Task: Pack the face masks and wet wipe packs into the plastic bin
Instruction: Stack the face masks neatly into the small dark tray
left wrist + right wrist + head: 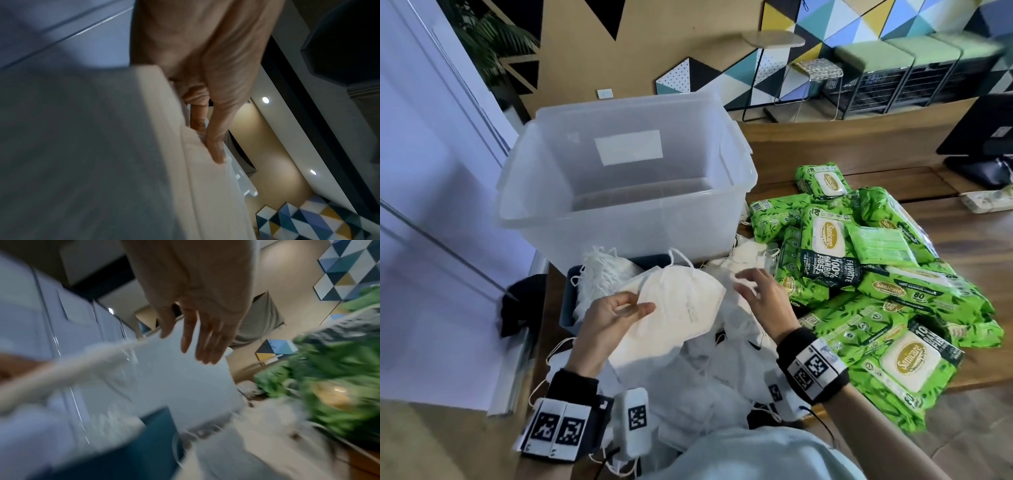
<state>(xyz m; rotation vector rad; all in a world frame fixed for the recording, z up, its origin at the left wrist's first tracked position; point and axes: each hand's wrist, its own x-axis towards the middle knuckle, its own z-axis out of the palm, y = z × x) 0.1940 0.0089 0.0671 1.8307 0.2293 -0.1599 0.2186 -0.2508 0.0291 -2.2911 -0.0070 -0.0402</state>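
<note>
Masks first: a stack of white folded face masks [671, 308] sits pinched at its near-left edge by the left hand [609, 318], thumb on top and fingers curled beneath, lifted above a loose heap of white masks with ear loops [705, 370] on the wooden tabletop [962, 246]. The left wrist view shows fingertips [216, 152] pressed against the pale mask edge. The right hand [760, 298] hovers just beside the stack with fingers spread and relaxed, holding nothing. Behind the hands stands a large translucent plastic bin [619, 219], with nothing seen inside. To the right lies a pile of green wet wipe packs [893, 284]. A small dark blue tray [571, 301] holds more masks near the bin.
</note>
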